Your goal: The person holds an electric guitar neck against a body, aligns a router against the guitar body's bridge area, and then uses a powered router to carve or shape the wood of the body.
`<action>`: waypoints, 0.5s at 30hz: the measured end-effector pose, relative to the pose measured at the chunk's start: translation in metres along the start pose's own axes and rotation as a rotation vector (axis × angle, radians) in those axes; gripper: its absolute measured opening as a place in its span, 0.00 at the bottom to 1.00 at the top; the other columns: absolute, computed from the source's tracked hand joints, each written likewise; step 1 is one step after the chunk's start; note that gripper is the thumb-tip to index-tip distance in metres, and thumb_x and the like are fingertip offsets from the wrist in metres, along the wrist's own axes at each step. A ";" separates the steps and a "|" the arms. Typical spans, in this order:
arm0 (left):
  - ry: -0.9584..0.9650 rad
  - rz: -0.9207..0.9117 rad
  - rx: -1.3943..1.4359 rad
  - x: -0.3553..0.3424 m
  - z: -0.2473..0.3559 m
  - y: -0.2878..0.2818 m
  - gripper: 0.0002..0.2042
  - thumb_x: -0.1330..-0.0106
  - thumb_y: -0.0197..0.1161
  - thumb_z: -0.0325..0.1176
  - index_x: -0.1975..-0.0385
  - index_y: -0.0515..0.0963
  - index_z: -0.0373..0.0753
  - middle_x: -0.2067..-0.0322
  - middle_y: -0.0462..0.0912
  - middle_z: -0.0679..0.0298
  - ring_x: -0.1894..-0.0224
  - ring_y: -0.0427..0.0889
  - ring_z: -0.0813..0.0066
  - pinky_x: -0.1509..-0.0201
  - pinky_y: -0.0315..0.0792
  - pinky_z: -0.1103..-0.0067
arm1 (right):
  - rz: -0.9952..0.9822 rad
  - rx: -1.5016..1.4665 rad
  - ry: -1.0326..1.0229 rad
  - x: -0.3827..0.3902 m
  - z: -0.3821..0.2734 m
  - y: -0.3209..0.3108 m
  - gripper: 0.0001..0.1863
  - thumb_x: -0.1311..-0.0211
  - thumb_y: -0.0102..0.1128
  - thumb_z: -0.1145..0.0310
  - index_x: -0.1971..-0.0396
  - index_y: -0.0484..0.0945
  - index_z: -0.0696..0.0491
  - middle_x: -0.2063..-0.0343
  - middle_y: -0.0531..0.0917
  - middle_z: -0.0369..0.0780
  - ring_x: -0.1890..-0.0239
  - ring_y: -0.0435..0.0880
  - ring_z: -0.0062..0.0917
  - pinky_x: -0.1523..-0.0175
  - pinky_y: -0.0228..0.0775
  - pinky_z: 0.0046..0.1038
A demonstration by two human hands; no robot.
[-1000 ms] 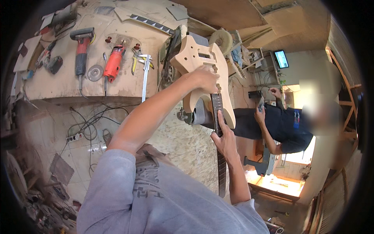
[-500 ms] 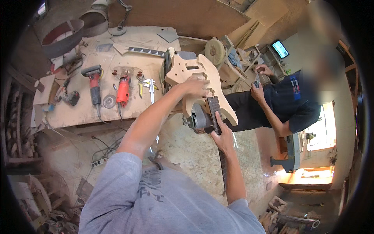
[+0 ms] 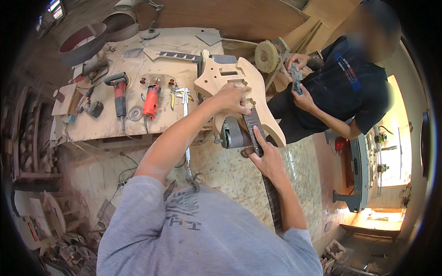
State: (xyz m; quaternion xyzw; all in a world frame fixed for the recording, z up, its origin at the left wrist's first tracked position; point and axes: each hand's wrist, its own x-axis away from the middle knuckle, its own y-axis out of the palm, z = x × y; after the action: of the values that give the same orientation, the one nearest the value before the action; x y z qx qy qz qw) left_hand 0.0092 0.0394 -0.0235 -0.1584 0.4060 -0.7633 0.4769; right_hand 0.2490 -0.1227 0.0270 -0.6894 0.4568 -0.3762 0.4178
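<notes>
A bare wooden electric guitar body (image 3: 252, 82) with cut cavities is tilted in front of me, beside the workbench edge. My left hand (image 3: 232, 98) lies over its middle, fingers bent at the cavity next to the neck joint. My right hand (image 3: 268, 158) wraps the guitar neck (image 3: 251, 120), with the index finger stretched along the dark fretboard and the thumb at its side. The neck meets the body and runs down toward my right forearm. A belt sander (image 3: 234, 133) shows partly beneath the guitar; the body hides the rest.
On the workbench (image 3: 87, 130) lie a red-and-black power tool (image 3: 119, 99), a red router (image 3: 151, 102), a caliper (image 3: 185, 103), pliers (image 3: 172, 97) and another guitar neck (image 3: 177, 55). A co-worker (image 3: 340, 78) in a dark shirt stands close at right, handling a small object (image 3: 295, 76).
My view has shifted a little. The co-worker has come closer and leans in, hands nearer the buffing wheel. My hands stay on the guitar, which holds almost the same pose.
</notes>
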 end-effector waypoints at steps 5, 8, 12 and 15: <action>0.188 0.197 -0.078 0.001 -0.028 0.019 0.39 0.39 0.72 0.59 0.35 0.78 0.35 0.44 0.87 0.55 0.37 0.79 0.47 0.26 0.62 0.65 | 0.022 -0.084 -0.049 -0.004 0.004 0.003 0.53 0.48 0.68 0.65 0.19 0.58 0.28 0.61 0.85 0.58 0.58 0.88 0.55 0.47 0.79 0.49; 0.101 0.193 0.071 0.003 -0.022 0.010 0.28 0.31 0.66 0.57 0.46 0.86 0.36 0.30 0.75 0.52 0.32 0.76 0.46 0.26 0.66 0.63 | 0.216 -0.220 -0.186 -0.002 0.024 0.034 0.53 0.49 0.68 0.69 0.19 0.60 0.30 0.57 0.85 0.57 0.54 0.88 0.52 0.46 0.79 0.46; -0.017 0.432 0.432 0.030 0.008 -0.009 0.26 0.23 0.60 0.55 0.51 0.87 0.32 0.33 0.80 0.50 0.39 0.85 0.52 0.34 0.76 0.66 | 0.403 -0.213 -0.172 0.013 0.017 0.046 0.52 0.50 0.69 0.76 0.20 0.62 0.44 0.54 0.84 0.54 0.57 0.85 0.48 0.51 0.78 0.42; -0.222 0.586 0.655 0.084 0.021 -0.016 0.24 0.21 0.58 0.50 0.59 0.87 0.30 0.51 0.89 0.51 0.50 0.88 0.60 0.38 0.78 0.69 | 0.559 -0.241 -0.321 0.019 -0.013 0.046 0.51 0.49 0.69 0.77 0.21 0.62 0.50 0.55 0.83 0.53 0.60 0.84 0.47 0.53 0.78 0.42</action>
State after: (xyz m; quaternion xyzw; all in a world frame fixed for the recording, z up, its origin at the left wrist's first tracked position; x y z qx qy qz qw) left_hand -0.0288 -0.0394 -0.0103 0.0416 0.1171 -0.6627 0.7385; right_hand 0.2280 -0.1548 -0.0081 -0.6324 0.5976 -0.0772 0.4868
